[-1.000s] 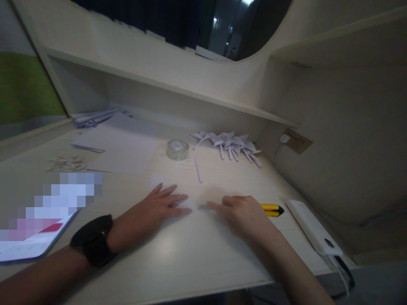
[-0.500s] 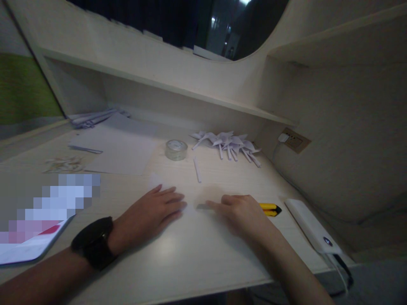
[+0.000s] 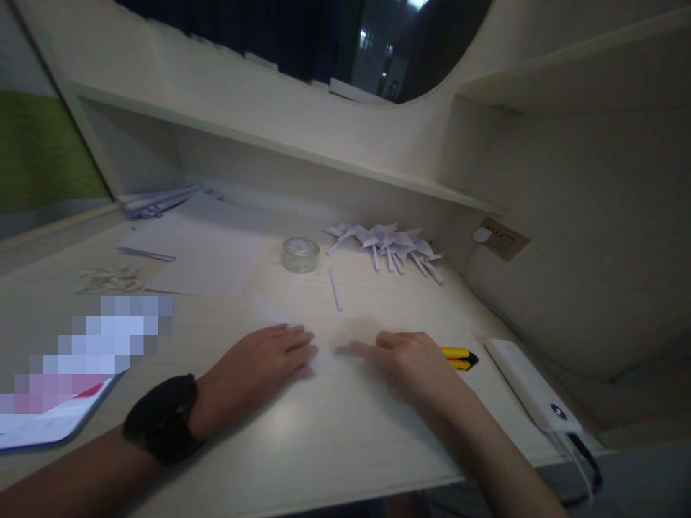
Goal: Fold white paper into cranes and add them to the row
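Observation:
My left hand [image 3: 273, 357], with a black watch on its wrist, lies flat on the desk with fingers stretched out. A pale piece of paper [image 3: 267, 311] shows just beyond it, and its outline is hard to make out. My right hand [image 3: 407, 360] is closed around a yellow and black utility knife [image 3: 458, 357], index finger pointing along the blade. The grey blade sticks out toward my left fingertips and is low over the desk. Beyond the hands lies a thin rolled paper stick [image 3: 335, 288].
A roll of clear tape [image 3: 300, 255] stands behind the stick, with several paper pinwheels [image 3: 394, 241] to its right. White sheets [image 3: 210, 244], a pair of tweezers [image 3: 147, 254] and a small pile of pale bits [image 3: 111, 279] lie left. A tablet [image 3: 59, 424] and a power bank [image 3: 532, 385] flank my arms.
My left hand's fingers have drawn closer together and its thumb side has dropped lower. The right hand and the knife have hardly moved.

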Available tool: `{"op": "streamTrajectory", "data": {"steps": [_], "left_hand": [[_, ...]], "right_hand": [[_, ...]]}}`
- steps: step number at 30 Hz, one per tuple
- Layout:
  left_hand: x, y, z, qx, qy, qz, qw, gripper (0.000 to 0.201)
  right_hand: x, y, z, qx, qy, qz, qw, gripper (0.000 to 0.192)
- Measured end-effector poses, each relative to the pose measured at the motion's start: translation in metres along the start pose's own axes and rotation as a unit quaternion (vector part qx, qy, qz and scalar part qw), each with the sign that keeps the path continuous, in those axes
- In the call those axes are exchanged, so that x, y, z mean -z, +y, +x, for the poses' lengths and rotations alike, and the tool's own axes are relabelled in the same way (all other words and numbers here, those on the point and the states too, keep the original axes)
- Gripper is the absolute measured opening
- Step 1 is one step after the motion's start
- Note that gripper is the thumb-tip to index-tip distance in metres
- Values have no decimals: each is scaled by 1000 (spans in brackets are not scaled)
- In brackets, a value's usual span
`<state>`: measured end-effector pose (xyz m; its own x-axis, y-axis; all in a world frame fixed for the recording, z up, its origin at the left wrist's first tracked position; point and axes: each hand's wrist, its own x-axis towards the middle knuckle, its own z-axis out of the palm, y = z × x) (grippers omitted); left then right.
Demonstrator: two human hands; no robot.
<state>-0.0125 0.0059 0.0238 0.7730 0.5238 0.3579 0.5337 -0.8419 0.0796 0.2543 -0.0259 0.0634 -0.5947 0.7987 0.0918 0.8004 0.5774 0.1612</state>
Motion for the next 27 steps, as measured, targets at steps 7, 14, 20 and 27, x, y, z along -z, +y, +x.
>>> {"op": "streamTrajectory", "data": {"steps": [7, 14, 20, 27], "left_hand": [[1, 2, 0, -41, -32, 53, 997, 34], [4, 5, 2, -37, -61, 82, 994, 33], [11, 7, 5, -59, -46, 33, 997, 33], [11, 7, 4, -59, -58, 41, 996, 35]], "right_hand": [[0, 0, 0, -2, -10, 10, 1000, 57], [-1, 0, 2, -2, -9, 7, 1000, 56], [-3, -5, 4, 14, -15, -29, 999, 54], [-2, -8, 3, 9, -7, -57, 998, 49]]}}
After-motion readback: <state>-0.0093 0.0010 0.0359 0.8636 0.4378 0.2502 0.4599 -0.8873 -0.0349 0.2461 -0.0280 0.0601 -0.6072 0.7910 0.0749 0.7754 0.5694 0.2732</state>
